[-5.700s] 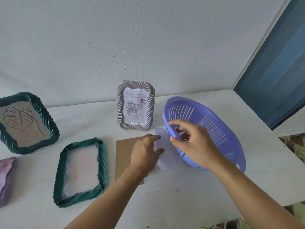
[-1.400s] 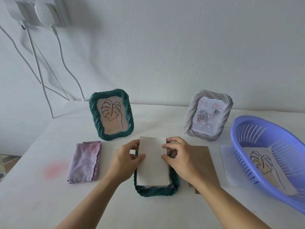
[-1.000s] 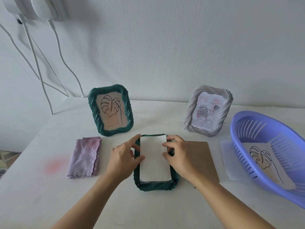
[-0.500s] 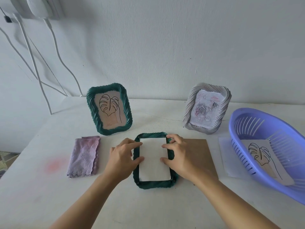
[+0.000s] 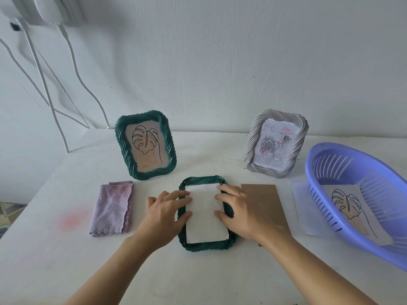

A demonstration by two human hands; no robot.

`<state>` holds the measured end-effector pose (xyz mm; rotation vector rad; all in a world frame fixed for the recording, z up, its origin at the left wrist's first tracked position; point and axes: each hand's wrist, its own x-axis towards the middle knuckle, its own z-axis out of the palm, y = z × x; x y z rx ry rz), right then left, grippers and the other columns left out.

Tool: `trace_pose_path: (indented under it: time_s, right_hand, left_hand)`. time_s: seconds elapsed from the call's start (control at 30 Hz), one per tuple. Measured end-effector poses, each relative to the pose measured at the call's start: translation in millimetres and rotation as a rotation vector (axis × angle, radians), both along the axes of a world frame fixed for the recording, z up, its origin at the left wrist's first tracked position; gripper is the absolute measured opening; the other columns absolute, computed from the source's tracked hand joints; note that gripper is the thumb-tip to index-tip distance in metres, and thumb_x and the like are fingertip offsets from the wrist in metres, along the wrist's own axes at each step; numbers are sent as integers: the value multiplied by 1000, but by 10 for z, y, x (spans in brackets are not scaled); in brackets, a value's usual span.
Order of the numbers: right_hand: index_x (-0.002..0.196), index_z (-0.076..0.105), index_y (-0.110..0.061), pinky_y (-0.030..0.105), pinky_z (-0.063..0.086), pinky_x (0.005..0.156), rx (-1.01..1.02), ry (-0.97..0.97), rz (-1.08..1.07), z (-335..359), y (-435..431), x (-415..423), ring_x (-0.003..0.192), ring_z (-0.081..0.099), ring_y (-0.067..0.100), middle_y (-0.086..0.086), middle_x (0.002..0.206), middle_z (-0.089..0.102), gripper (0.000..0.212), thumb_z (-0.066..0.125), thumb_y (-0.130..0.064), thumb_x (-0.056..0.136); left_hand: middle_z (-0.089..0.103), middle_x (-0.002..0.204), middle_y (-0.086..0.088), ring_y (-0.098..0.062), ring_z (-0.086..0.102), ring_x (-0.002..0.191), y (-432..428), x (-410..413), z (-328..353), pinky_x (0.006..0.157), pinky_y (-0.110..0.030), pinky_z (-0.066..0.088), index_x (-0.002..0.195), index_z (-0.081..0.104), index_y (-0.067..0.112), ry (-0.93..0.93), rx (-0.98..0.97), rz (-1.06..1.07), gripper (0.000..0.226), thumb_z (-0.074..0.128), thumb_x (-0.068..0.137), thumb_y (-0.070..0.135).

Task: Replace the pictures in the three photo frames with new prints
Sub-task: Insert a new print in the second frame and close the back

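A green frame (image 5: 207,245) lies face down in the middle of the white table (image 5: 66,260). A white print (image 5: 204,219) lies back side up inside its opening. My left hand (image 5: 165,213) presses the print's left edge with thumb and fingers. My right hand (image 5: 236,211) presses the right edge the same way. A second green frame (image 5: 145,144) with a leaf drawing stands at the back left. A grey frame (image 5: 276,143) with a rose print stands at the back right.
A brown backing board (image 5: 264,203) lies right of the flat frame. A purple basket (image 5: 343,159) at the right holds a leaf print (image 5: 350,208) and sits partly on a white sheet (image 5: 301,208). A folded purple cloth (image 5: 112,208) lies left. White cables (image 5: 44,84) hang on the wall.
The print has come down from a tilt above the frame and now lies flat inside it. Both hands have stayed at its two side edges.
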<state>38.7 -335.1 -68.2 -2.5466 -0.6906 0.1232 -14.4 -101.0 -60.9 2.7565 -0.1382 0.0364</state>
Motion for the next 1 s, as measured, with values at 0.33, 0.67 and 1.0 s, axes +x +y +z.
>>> trace_pose_path:
  time_s: [0.33, 0.67, 1.0]
  right_hand:
    - [135, 53, -33, 29, 35, 111, -41, 51, 25, 102, -32, -15, 142, 31, 7, -15, 157, 28, 54, 61, -57, 88]
    - [142, 47, -32, 28, 25, 116, -86, 15, 78, 85, -28, 14, 150, 9, 2, -11, 161, 23, 56, 56, -57, 92]
    - [131, 57, -34, 34, 33, 115, -33, -21, 44, 60, -60, 25, 147, 18, 3, -12, 155, 34, 54, 61, -62, 85]
  left_hand:
    - [31, 153, 30, -6, 38, 115, -9, 5, -11, 85, -37, 22, 146, 41, 43, 44, 101, -52, 53, 29, 98, 59]
    - [26, 158, 24, -12, 34, 126, -36, 27, -30, 89, -37, 22, 149, 37, 40, 57, 141, -70, 73, 10, 86, 67]
    - [24, 157, 30, -9, 34, 125, -24, 36, -56, 89, -39, 22, 148, 36, 46, 73, 140, -52, 69, 12, 87, 69]
